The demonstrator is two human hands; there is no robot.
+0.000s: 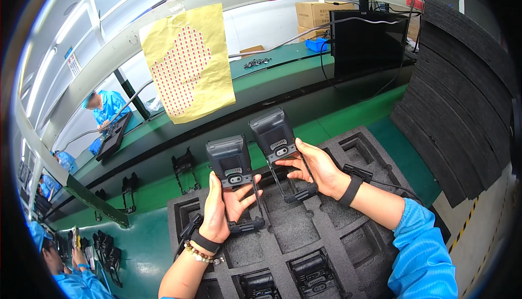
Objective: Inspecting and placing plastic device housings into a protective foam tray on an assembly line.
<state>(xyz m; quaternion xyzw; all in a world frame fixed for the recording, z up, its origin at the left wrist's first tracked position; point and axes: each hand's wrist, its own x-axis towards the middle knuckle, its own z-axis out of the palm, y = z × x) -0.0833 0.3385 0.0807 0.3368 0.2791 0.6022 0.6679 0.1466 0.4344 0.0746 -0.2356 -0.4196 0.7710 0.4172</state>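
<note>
My left hand [222, 212] is closed on a black device with an open bracket frame [228, 157], its fingers behind the lower part. Likewise, my right hand [321, 171] grips a second black bracket-framed device [272, 130], a little higher and farther off. Both are held tilted side by side above a dark grey foam tray [296, 232] with cut-out pockets. Similar black devices [314, 277] sit in the pockets nearest me. Each of my wrists wears a black strap; the left also has a beaded bracelet [198, 251].
A stack of black foam sheets [457, 97] rises at the right. Beyond the tray run a green bench [261, 76], a dark monitor [370, 43] and a hanging yellow sticker sheet [187, 62]. More black bracket frames [185, 168] stand at the left, where co-workers in blue [81, 285] sit.
</note>
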